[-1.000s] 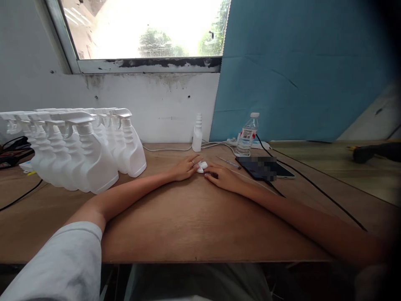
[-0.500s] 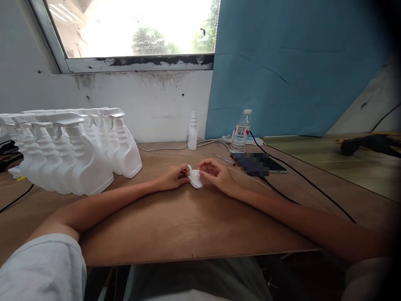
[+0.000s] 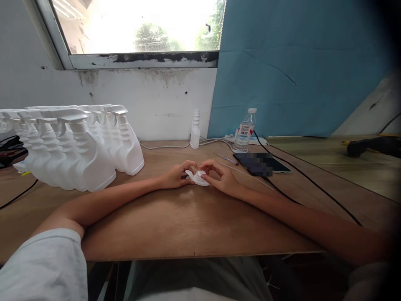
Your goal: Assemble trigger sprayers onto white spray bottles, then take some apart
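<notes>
A white plastic spray trigger head (image 3: 199,179) is held between my two hands just above the brown tabletop (image 3: 175,225). My left hand (image 3: 177,175), with a ring on one finger, is closed on its left end. On the other side, the thumb and fingers of my right hand (image 3: 222,177) pinch its round collar. Behind my hands stands a small white bottle (image 3: 194,133) without a spray head. To the left, several white spray bottles (image 3: 94,163) with trigger heads stand upright in rows.
A clear water bottle (image 3: 244,133) stands at the back right, near a phone or tablet (image 3: 280,165) lying flat. A thin screwdriver (image 3: 226,158) and a thin tube (image 3: 250,174) lie beside my right hand. A black cable (image 3: 313,184) crosses the right side.
The spray head has turned from pointing downward to lying more sideways in my hands. My right fingers have closed over its collar. The camera view has shifted slightly.
</notes>
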Demonstrator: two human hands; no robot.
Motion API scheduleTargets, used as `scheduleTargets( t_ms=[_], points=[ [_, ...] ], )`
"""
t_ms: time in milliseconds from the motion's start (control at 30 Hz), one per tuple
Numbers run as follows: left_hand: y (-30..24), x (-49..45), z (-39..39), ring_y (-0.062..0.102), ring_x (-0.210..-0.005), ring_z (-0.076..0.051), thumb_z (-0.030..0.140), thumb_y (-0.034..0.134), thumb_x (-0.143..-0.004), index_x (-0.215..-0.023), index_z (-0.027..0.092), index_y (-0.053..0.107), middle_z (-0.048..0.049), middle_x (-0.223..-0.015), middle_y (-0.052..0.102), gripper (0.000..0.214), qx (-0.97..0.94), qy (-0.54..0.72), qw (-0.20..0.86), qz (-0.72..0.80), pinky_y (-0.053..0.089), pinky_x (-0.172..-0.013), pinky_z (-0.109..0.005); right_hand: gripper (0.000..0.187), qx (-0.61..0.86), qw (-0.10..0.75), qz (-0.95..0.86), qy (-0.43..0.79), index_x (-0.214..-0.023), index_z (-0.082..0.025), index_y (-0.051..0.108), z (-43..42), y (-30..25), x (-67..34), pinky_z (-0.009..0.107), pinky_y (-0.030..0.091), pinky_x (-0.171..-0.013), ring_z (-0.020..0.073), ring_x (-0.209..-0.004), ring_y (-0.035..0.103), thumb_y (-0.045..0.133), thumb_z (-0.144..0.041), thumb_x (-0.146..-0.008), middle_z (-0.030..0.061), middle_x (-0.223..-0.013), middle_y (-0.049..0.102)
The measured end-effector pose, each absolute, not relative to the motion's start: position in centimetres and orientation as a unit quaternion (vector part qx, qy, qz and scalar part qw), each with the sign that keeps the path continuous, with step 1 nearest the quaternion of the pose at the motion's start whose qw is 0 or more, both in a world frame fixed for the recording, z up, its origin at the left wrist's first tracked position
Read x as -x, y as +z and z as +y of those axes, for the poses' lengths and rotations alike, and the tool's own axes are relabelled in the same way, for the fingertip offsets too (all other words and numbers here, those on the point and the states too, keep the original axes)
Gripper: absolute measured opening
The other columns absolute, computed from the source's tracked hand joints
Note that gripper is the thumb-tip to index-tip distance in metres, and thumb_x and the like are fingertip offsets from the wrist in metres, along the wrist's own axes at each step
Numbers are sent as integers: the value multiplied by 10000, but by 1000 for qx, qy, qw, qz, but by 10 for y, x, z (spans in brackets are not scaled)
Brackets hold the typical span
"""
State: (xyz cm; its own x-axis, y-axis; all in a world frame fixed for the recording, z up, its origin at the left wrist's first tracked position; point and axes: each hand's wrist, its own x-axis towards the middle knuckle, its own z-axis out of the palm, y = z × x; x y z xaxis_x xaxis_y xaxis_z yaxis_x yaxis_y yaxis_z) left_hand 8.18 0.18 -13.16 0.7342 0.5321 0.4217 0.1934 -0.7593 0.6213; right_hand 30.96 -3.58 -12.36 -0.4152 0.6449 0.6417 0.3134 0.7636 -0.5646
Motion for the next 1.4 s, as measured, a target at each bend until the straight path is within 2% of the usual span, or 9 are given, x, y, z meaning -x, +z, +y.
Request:
scheduleTargets(
  t_ms=[233,367,467,600,933,1233,1333,1400],
  points=[
    [-132,-79,2,626,-936,-166,314,577,-885,-1245,206,413,-61,-1061,624,410,-922,277,185,197,497,-844,-310,295,302,440,-817,219,-1036,-228,596,-29,-126,-311,358,533,-845,176,-858,607,664,-442,-844,61,-995,628],
    [-128,-79,-1,608,-951,-175,345,547,-913,-1213,185,495,-94,-1100,633,344,-939,258,138,182,479,-851,-305,220,271,437,-825,236,-872,-221,577,-27,-126,-311,322,533,-827,167,-901,616,670,-419,-849,53,-1006,612],
    [-126,-80,-2,602,-943,-172,349,531,-928,-1178,177,537,-100,-1100,633,303,-943,250,135,173,474,-842,-291,193,237,417,-863,161,-818,-215,592,-27,-123,-312,323,523,-822,166,-878,616,664,-389,-863,60,-976,625],
    [-127,-79,-2,606,-965,-168,344,541,-930,-1206,189,548,-93,-1110,638,317,-941,257,138,172,471,-848,-271,141,215,378,-898,69,-932,-225,629,-28,-119,-315,330,531,-809,179,-874,635,664,-346,-870,72,-978,657],
    [-130,-76,-1,606,-864,-153,338,520,-926,-1229,188,565,-82,-1057,639,341,-953,233,76,181,467,-783,-243,149,175,369,-913,-16,-917,-209,655,-29,-120,-317,281,541,-755,159,-841,658,551,-308,-955,81,-928,674],
    [-133,-76,-1,611,-807,-135,262,540,-901,-1190,160,586,-75,-1016,649,310,-958,247,3,144,459,-726,-213,106,129,380,-912,-81,-928,-192,623,-32,-121,-316,265,545,-734,142,-832,640,524,-202,-963,78,-938,656],
    [-134,-76,0,611,-795,-132,280,550,-897,-1186,172,581,-64,-987,651,310,-957,246,-12,152,461,-719,-209,60,146,380,-908,-101,-971,-182,601,-35,-123,-316,291,557,-762,161,-867,649,549,-203,-948,86,-961,658],
    [-135,-76,1,614,-792,-129,302,546,-903,-1182,180,582,-59,-975,654,306,-955,252,-27,155,462,-718,-206,92,161,367,-905,-144,-1011,-158,586,-37,-123,-315,345,559,-799,202,-918,647,562,-200,-933,117,-999,657]
  ],
)
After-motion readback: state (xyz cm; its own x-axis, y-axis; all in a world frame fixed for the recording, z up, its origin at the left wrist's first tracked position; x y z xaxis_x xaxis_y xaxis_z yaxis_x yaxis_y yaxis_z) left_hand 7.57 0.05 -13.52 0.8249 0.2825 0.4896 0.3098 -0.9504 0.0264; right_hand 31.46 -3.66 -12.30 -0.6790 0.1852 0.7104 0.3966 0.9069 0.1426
